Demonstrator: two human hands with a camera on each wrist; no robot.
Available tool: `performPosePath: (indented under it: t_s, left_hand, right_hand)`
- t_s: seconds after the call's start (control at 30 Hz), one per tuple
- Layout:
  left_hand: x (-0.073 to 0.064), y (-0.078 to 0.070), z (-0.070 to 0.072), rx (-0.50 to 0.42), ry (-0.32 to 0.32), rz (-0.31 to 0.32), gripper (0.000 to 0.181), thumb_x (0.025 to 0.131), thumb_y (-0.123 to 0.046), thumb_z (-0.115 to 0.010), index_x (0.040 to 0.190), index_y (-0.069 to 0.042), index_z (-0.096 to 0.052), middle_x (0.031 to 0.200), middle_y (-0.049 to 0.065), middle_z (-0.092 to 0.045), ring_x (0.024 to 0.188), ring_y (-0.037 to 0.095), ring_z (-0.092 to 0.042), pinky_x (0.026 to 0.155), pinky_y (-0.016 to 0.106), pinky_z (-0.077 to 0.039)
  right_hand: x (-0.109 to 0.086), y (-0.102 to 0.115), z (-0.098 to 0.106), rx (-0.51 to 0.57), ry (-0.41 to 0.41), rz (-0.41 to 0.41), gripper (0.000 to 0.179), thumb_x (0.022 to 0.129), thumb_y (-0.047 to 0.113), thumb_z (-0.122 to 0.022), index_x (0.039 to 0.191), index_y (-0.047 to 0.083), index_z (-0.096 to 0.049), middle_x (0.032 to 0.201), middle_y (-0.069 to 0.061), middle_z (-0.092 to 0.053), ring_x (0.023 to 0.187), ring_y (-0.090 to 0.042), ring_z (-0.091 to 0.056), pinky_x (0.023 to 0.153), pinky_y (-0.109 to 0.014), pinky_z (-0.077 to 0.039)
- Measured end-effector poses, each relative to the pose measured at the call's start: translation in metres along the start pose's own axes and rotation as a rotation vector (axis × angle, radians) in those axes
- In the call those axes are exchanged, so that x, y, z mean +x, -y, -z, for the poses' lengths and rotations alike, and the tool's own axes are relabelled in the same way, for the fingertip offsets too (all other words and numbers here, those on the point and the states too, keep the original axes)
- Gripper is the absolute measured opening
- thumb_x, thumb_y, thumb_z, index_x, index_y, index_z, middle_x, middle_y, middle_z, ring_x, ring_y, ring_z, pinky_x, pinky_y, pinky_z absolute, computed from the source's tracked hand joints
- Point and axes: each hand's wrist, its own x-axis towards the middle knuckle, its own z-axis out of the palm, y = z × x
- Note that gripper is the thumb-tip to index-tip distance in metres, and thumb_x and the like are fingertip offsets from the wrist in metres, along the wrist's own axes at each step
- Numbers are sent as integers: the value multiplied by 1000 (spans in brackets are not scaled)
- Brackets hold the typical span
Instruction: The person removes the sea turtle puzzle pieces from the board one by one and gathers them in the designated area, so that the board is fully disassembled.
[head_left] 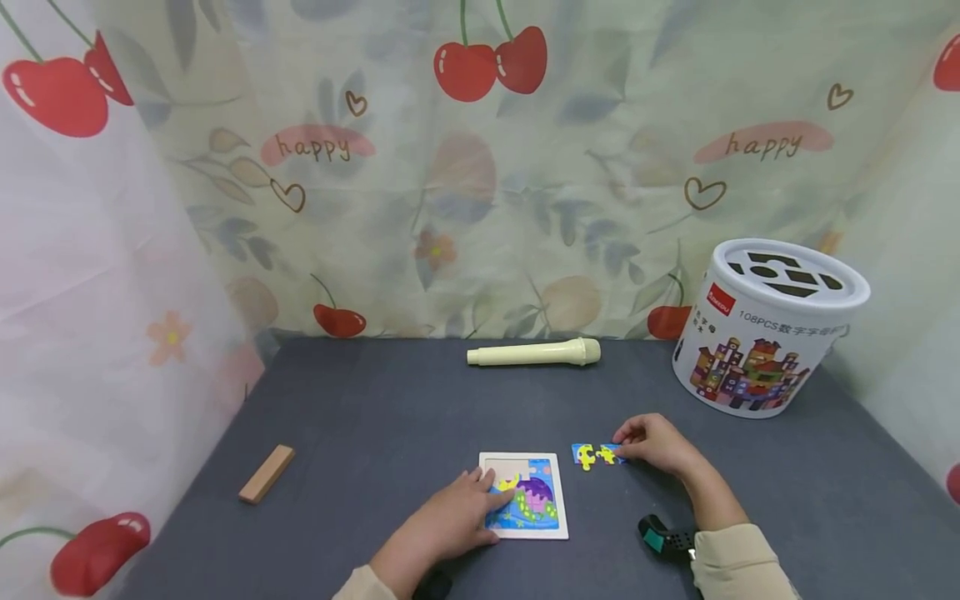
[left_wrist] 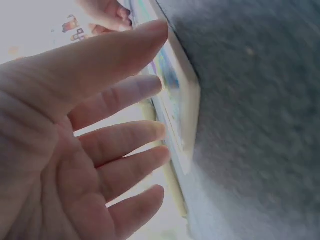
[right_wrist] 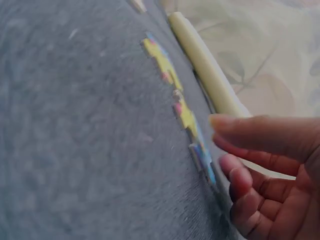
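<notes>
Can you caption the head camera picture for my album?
Left hand at the framed puzzle, right hand beside loose pieces.

Over on the back cloth I can read "happy" twice, in brown script: once on the L pink patch, once on the R pink patch. The white bucket has "108PCS" in dark print, then Chinese chars., approx. "数字字", the rest curving off. Its red label carries white lettering, prob. ending "EDU", v. small from here.
</notes>
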Motion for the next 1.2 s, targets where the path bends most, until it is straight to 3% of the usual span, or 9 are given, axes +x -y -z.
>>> performPosePath:
  t_s: [0.23,0.43,0.67,0.87,1.2]
  left_hand:
    - [0,-16,1,68,-99,-73,50,78,-28,-74,126,-21,-60,139,9,-50,130,24,-45,104,45,-38]
    - [4,-27,1,108,-105,-65,45,78,-26,-73,122,-26,-62,135,9,-53,124,27,-52,97,38,-46]
    - [7,-26,1,134,-103,-72,44,80,-30,-72,123,-29,-62,135,7,-54,122,25,-53,91,37,-49]
    - [9,-25,0,135,-86,-82,45,82,-32,-69,126,-31,-59,138,6,-52,123,23,-51,91,36,-49]
    - [8,-23,-1,126,-78,-70,45,82,-32,-69,126,-31,-59,138,6,-51,122,24,-51,92,35,-49]
  right_hand:
    - [8,18,-7,58,32,7,27,82,15,-70,100,-4,-65,80,-3,-58,71,-13,-49,60,-22,-42]
    - [17,46,-31,5,107,116,27,81,11,-71,101,-5,-66,85,-6,-62,74,-13,-53,62,-21,-46]
    - [25,69,-51,-22,152,198,23,79,11,-72,96,-4,-68,82,-6,-65,70,-8,-54,61,-21,-47]
    - [27,72,-61,-44,203,209,17,78,12,-74,88,-1,-70,74,-4,-66,65,-6,-54,59,-19,-46]
    - [23,70,-71,-89,140,182,12,82,7,-68,92,2,-73,82,-4,-68,68,-7,-52,58,-20,-44]
